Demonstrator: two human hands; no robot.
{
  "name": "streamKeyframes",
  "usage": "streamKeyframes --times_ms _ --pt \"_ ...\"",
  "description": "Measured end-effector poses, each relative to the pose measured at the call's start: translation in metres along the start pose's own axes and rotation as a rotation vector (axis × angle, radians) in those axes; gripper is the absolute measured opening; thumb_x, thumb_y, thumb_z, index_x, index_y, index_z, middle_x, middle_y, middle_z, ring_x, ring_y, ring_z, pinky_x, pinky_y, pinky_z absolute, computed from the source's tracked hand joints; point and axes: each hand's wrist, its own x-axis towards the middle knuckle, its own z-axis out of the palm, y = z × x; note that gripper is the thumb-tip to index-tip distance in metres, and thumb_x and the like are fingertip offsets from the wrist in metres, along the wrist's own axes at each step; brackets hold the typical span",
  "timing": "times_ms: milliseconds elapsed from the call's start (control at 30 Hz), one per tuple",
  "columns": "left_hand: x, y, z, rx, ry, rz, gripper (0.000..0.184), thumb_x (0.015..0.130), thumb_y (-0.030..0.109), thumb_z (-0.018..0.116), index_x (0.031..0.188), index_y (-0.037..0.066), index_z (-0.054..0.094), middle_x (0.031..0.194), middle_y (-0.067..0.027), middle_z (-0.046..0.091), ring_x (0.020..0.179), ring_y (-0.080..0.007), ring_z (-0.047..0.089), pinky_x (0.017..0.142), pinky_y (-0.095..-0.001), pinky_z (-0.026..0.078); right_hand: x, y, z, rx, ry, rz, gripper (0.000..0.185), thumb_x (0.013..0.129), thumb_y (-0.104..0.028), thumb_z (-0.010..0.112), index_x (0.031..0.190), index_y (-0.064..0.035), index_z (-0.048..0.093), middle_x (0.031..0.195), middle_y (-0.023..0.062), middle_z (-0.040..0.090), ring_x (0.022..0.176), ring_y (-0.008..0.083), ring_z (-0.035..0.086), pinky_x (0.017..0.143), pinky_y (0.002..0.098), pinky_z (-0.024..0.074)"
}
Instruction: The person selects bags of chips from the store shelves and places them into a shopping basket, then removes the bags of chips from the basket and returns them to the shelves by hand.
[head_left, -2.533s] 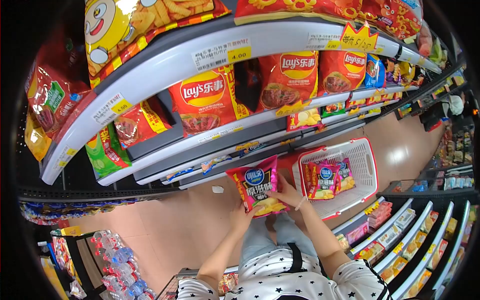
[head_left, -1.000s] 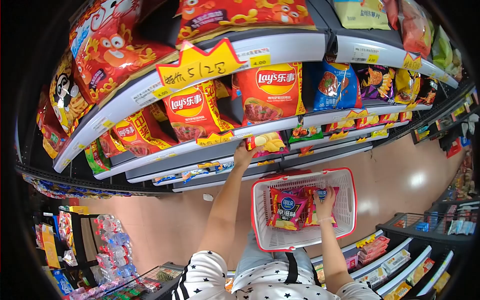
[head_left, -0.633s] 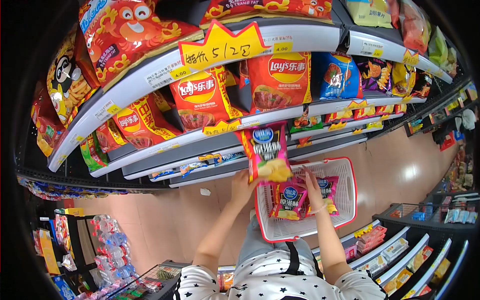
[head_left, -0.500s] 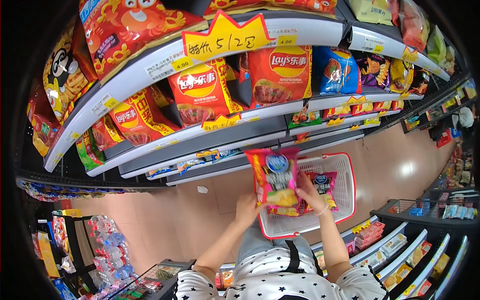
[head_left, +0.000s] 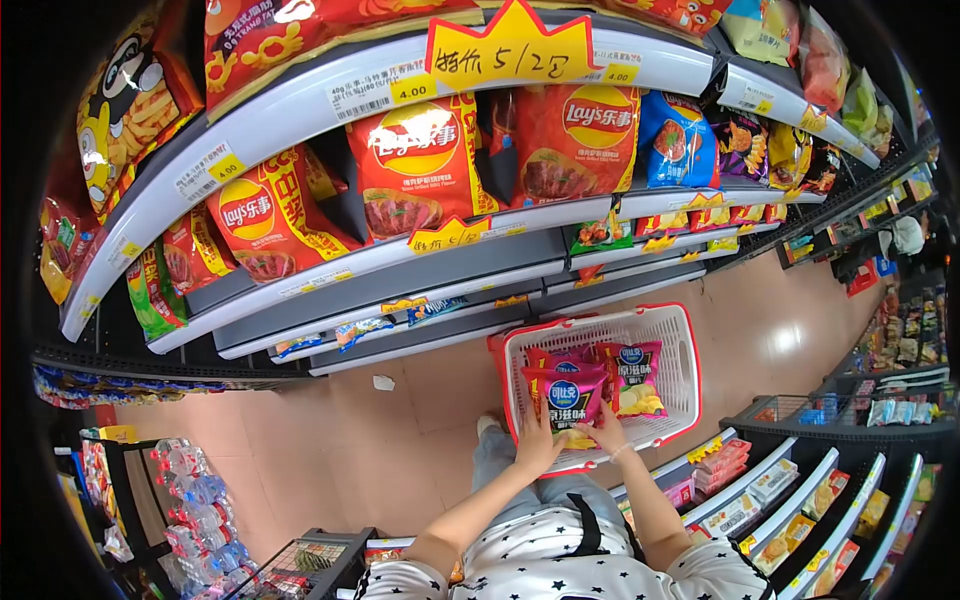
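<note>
Lighting: bright, fairly even. Glare: white patch on glossy pinkish-tan tiled floor (head_left: 772, 330), right; highlight on shiny red foil crisp bag (head_left: 422, 170). Shadow: dark gaps between bags. Distortion: fisheye; long white shelf edge (head_left: 280, 130) bowed, corners black.

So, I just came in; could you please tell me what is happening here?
A person is holding a pink bag of chips with the left hand and right hand, low over the basket. A second pink bag lies in the basket, to the right, and another shows partly behind the held one. Red bags stand on the shelf ahead.
</note>
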Motion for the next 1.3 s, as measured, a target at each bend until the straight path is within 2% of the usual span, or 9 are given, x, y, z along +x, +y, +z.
streamKeyframes --times_ms 200,367,500,733,800,867,967,1100,1300 --pt "0.005 0.015 -0.010 -0.101 0.149 -0.046 0.081 0.074 0.022 0.064 0.136 0.000 0.017 0.133 -0.0293 0.023 0.123 -0.0442 0.025 0.102 -0.0486 0.023 -0.009 0.003 -0.015 -0.455 0.109 -0.226 0.076 0.071 -0.028 0.074 0.128 0.0030 0.035 0.116 0.0158 0.045 0.105 0.0231 0.048 0.084 0.0315 0.0448" --pt "0.052 0.033 -0.035 0.030 0.361 0.054 0.062 0.079 0.022 0.061 0.127 -0.002 0.030 0.132 -0.0279 0.026 0.123 -0.0417 0.027 0.101 -0.0460 0.026 0.024 -0.012 -0.064 -0.007 0.235 -0.048 0.062 0.079 -0.027 0.067 0.127 0.0011 0.038 0.117 0.0153 0.047 0.103 0.0216 0.049 0.084 0.0304 0.0433" --pt "0.145 0.049 -0.051 0.021 0.455 0.173 0.058 0.079 0.021 0.062 0.124 -0.001 0.034 0.127 -0.0248 0.034 0.116 -0.0401 0.036 0.097 -0.0446 0.032 0.115 -0.031 -0.110 0.125 0.361 -0.257 0.052 0.081 -0.023 0.064 0.124 -0.0027 0.043 0.112 0.0113 0.048 0.100 0.0201 0.049 0.074 0.0262 0.0438" --pt "0.308 0.063 -0.029 -0.116 0.566 -0.001 0.071 0.078 0.037 0.063 0.125 -0.007 0.032 0.120 -0.0272 0.041 0.111 -0.0413 0.041 0.095 -0.0415 0.035 0.277 -0.079 -0.146 0.153 0.268 -0.473 0.075 0.077 -0.034 0.067 0.133 -0.0011 0.030 0.131 0.0246 0.034 0.123 0.0349 0.033 0.100 0.0381 0.0296" --pt "0.327 0.064 -0.025 -0.401 0.396 -0.028 0.072 0.078 0.046 0.060 0.120 -0.008 0.038 0.115 -0.0294 0.046 0.105 -0.0423 0.046 0.091 -0.0417 0.038 0.306 -0.066 -0.141 0.113 0.246 -0.457 0.076 0.077 -0.034 0.068 0.134 -0.0013 0.030 0.127 0.0220 0.036 0.110 0.0281 0.042 0.092 0.0343 0.0365" --pt "0.329 0.071 -0.025 -0.296 0.372 -0.091 0.070 0.078 0.046 0.061 0.118 -0.008 0.041 0.113 -0.0259 0.047 0.095 -0.0382 0.053 0.084 -0.0411 0.043 0.312 -0.063 -0.143 -0.020 0.227 -0.376 0.082 0.076 -0.040 0.067 0.134 0.0030 0.029 0.121 0.0198 0.041 0.090 0.0188 0.054 0.077 0.0281 0.0448" --pt "0.322 0.073 -0.019 -0.105 0.500 -0.152 0.060 0.080 0.047 0.058 0.102 -0.009 0.053 0.100 -0.0285 0.054 0.096 -0.0410 0.052 0.084 -0.0436 0.042 0.294 -0.091 -0.156 0.057 0.045 -0.222 0.084 0.074 -0.053 0.062 0.126 0.0074 0.037 0.124 0.0271 0.042 0.111 0.0329 0.045 0.092 0.0360 0.0367" --pt "0.293 0.115 -0.035 0.149 0.561 -0.127 0.043 0.084 0.036 0.056 0.092 -0.007 0.054 0.087 -0.0239 0.058 0.082 -0.0403 0.056 0.071 -0.0433 0.045 0.261 -0.114 -0.166 0.126 -0.172 -0.200 0.076 0.075 -0.054 0.060 0.117 0.0081 0.047 0.113 0.0238 0.052 0.104 0.0298 0.051 0.088 0.0343 0.0389" --pt "0.207 0.149 -0.018 -0.077 0.656 0.045 0.031 0.079 0.024 0.065 0.090 -0.003 0.053 0.082 -0.0186 0.054 0.077 -0.0368 0.053 0.068 -0.0410 0.042 0.194 -0.073 -0.168 0.064 -0.039 -0.521 0.062 0.079 -0.046 0.060 0.114 0.0045 0.050 0.099 0.0208 0.059 0.097 0.0297 0.056 0.085 0.0357 0.0414"
